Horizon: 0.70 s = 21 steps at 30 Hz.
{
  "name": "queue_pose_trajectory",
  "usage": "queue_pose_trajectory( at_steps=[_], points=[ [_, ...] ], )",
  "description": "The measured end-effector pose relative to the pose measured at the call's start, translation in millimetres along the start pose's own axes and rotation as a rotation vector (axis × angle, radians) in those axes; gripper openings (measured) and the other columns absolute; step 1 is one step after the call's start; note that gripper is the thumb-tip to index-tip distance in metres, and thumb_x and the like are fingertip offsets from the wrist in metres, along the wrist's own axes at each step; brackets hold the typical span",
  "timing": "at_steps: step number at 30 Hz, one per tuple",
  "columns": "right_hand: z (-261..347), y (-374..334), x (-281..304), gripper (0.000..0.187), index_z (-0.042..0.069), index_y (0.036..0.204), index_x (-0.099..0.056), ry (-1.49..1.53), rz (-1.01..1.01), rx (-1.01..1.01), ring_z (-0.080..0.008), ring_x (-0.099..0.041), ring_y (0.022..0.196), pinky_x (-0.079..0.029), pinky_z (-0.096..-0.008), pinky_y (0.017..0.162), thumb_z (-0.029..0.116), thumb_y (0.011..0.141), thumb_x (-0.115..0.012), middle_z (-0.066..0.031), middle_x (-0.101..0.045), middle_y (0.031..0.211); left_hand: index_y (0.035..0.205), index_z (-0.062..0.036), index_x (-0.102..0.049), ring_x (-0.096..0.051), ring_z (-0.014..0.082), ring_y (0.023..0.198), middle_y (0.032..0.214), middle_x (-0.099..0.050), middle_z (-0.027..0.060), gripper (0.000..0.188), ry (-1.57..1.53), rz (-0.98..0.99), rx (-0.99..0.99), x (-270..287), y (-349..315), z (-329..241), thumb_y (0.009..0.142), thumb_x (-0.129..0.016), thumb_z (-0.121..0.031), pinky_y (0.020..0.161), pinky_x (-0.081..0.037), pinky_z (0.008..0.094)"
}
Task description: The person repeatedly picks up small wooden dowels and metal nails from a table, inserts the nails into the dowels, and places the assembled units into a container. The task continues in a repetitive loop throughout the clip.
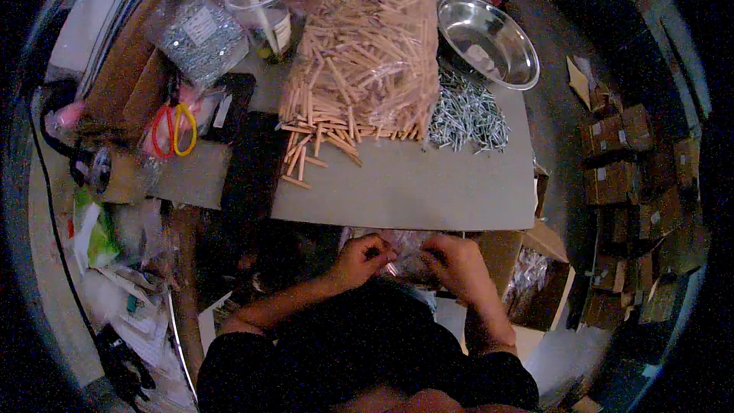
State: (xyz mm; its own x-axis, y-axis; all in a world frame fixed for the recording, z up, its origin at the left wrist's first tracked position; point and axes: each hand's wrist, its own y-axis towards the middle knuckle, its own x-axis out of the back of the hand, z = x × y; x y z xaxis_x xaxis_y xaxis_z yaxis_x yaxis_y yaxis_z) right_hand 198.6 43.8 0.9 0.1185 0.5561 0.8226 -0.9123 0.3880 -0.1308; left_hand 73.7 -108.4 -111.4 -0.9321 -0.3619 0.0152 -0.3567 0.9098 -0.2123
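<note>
Just below the near edge of the table board [405,195], my left hand [365,260] pinches thin clear plastic that looks like a small bag [409,246]. On its other side my right hand [453,261] is closed, with its fingers on the same plastic. What is inside the plastic, if anything, I cannot make out. Beyond my hands lies a big clear bag of wooden dowels [371,46], its near end open and loose dowels [310,157] spilling onto the board. To its right is a heap of silvery screws or nails [468,116].
A steel bowl [489,42] stands at the back right. Far left are a bag of small metal parts [200,38], a lidded plastic cup [260,11] with a straw, and red-and-yellow-handled scissors [174,131]. An open carton [539,279] with plastic bags sits right; stacked cartons [619,183] stand beyond.
</note>
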Motion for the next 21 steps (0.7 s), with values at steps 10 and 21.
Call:
queue_pose_trajectory(
  at_steps=[10, 21],
  points=[
    [48.5, 156.6, -37.4, 0.018, 0.004, 0.093, -0.059, -0.170, -0.298, 0.328, -0.0364, -0.058, 0.081, -0.048, -0.0425, 0.071, 0.011, 0.077, -0.061, -0.0153, -0.059, 0.089, 0.100, -0.0031, -0.065, -0.062, 0.0161, 0.081, 0.090, -0.067, 0.0094, 0.020, 0.019, 0.047, -0.329, 10.0, -2.3, -1.0, 0.087, -0.057, -0.017, 0.075, -0.049, 0.0294],
    [22.9, 136.5, -22.6, 0.016, 0.000, 0.095, -0.061, 0.190, -0.314, 0.116, -0.0220, -0.062, 0.077, -0.049, -0.0311, 0.069, 0.006, 0.080, -0.062, -0.0134, -0.064, 0.086, 0.084, 0.0000, -0.065, -0.057, 0.0077, 0.070, 0.081, -0.065, 0.0056, 0.014, -0.232, 0.118, -0.033, 53.6, -10.5, -49.1, 0.081, -0.067, -0.014, 0.066, -0.046, 0.0216]
  ],
)
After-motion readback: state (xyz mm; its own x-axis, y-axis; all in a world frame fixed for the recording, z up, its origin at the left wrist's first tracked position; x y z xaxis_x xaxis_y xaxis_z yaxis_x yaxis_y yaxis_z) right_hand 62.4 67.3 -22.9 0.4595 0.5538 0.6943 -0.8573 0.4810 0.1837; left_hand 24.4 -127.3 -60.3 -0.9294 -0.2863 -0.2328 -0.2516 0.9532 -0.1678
